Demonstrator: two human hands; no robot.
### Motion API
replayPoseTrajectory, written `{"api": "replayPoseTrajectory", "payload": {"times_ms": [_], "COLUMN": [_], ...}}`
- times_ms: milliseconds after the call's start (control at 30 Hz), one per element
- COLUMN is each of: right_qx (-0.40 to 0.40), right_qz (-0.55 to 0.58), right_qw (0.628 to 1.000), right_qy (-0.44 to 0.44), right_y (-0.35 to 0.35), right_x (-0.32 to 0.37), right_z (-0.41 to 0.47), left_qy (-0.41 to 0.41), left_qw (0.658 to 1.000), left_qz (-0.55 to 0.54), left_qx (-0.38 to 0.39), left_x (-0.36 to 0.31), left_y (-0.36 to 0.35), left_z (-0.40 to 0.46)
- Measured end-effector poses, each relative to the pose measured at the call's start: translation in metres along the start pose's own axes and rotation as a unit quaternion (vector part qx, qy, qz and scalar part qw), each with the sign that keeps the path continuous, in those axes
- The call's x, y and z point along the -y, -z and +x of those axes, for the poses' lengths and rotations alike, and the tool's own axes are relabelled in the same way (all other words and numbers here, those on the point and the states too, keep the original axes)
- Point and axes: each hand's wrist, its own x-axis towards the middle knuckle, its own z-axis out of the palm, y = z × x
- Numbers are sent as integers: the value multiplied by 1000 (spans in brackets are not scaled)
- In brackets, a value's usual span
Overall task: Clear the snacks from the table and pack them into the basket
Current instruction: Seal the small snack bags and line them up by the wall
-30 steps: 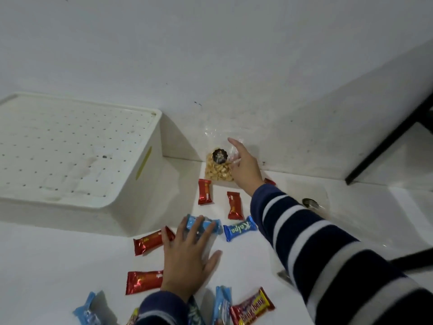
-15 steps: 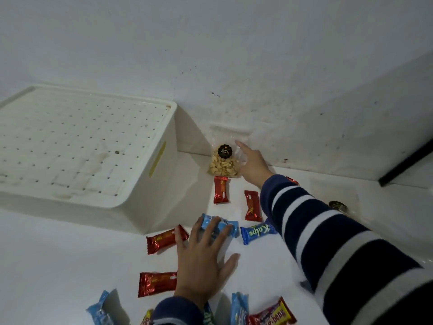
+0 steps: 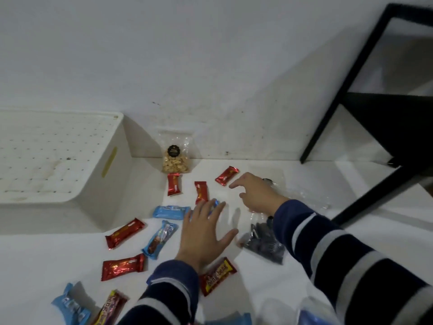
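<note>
The basket (image 3: 70, 160) sits far left, cut off by the frame edge. Snacks (image 3: 124, 235) lie scattered on the table (image 3: 35, 266), some cropped at the bottom. The left hand (image 3: 206, 233), fingers spread flat, half covers a blue bar (image 3: 214, 205). The right hand (image 3: 255, 193) hangs loosely curled, holding nothing, over a blurry clear bag (image 3: 311, 193).

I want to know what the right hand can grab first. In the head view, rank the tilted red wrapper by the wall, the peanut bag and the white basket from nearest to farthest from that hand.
1. Tilted red wrapper, just left of the right hand.
2. Peanut bag, against the wall, farther left.
3. White basket, far left.
</note>
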Motion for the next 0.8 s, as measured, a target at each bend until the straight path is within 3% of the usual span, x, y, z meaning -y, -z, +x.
{"api": "replayPoseTrajectory", "payload": {"times_ms": [233, 467, 800], "right_qx": [-72, -74, -20], "right_qz": [-58, 14, 137], "right_qw": [986, 969, 974], "right_qy": [-136, -235, -178], "right_y": [31, 34, 28], "right_x": [-65, -101, -87], "right_z": [-31, -57, -106], "left_qy": [-18, -10, -28], "left_qw": [987, 986, 975], "left_qz": [-148, -151, -208], "left_qx": [60, 70, 77], "left_x": [-88, -100, -64], "left_y": [-36, -64, -56], "left_z": [5, 0, -48]}}
